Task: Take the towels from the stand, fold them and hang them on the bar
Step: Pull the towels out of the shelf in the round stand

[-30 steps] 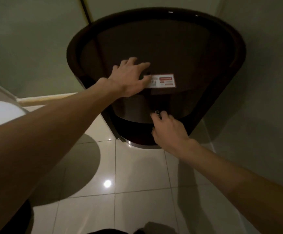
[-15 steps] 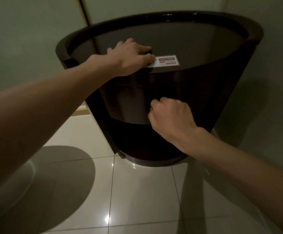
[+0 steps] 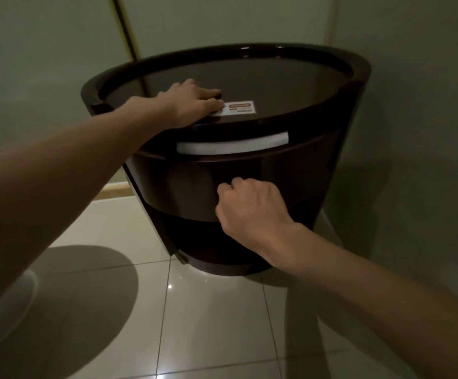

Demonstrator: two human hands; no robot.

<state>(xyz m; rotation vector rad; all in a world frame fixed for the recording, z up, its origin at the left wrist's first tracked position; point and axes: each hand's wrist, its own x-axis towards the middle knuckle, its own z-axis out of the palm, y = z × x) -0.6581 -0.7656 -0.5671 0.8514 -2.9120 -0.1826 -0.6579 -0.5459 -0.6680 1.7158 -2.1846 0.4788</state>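
The left hand [image 3: 192, 103] is laid flat, fingers relaxed and holding nothing, on the front edge of the glass top of the dark stand [image 3: 312, 170], with its fingertips touching a white sticker [image 3: 240, 108]. Just below that edge, a folded white towel [image 3: 233, 144] is seen in the gap above the drawer [image 3: 184, 187], which stands slightly out. On the drawer's front, the right hand [image 3: 249, 209] is curled tight around a small knob [image 3: 230, 186], mostly hidden by the fingers.
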